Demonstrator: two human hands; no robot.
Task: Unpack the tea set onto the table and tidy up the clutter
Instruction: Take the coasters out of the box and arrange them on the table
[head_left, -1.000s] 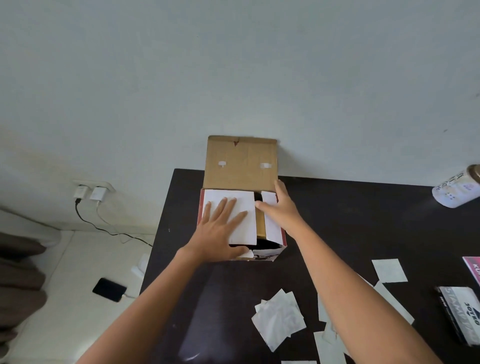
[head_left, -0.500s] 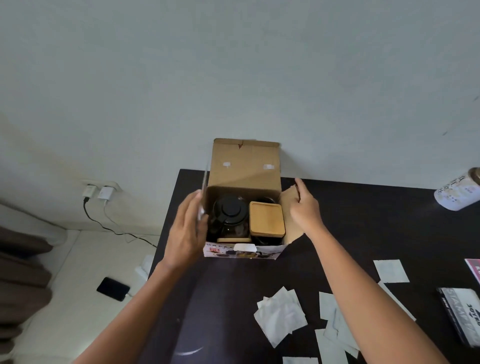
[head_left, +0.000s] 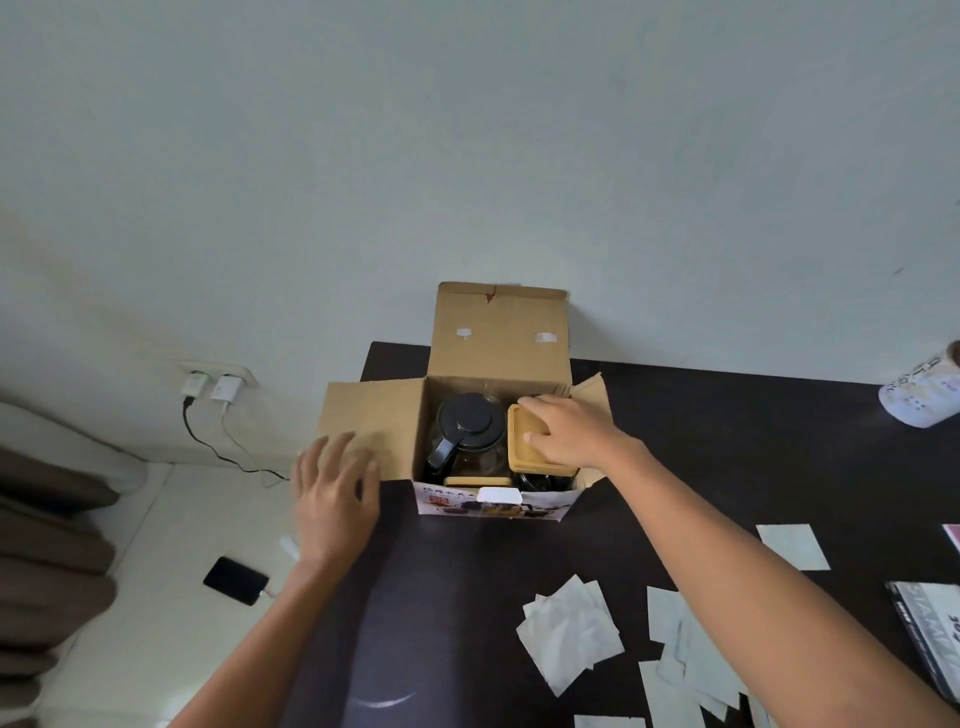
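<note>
A cardboard box (head_left: 493, 506) stands open on the dark table (head_left: 727, 441) near the wall, its back flap (head_left: 498, 332) upright. Inside on the left sits a glass teapot with a black lid (head_left: 470, 421). To its right is a container with a square wooden lid (head_left: 522, 452). My right hand (head_left: 566, 431) reaches into the box, fingers and thumb curled over the wooden lid's edges. My left hand (head_left: 332, 499) lies with spread fingers on the lower edge of the left flap (head_left: 374, 410), which is folded out flat past the table's left edge.
Several white paper scraps (head_left: 569, 631) lie scattered on the table's near right. A white can (head_left: 922, 389) lies at the far right, a black-and-white carton (head_left: 930, 623) at the right edge. A phone (head_left: 234, 579) charges on the floor to the left.
Both hands pulled the side flaps open, uncovering the teapot and wooden lid. The left flap now lies flat outward, and my right hand moved from the right flap onto the wooden lid.
</note>
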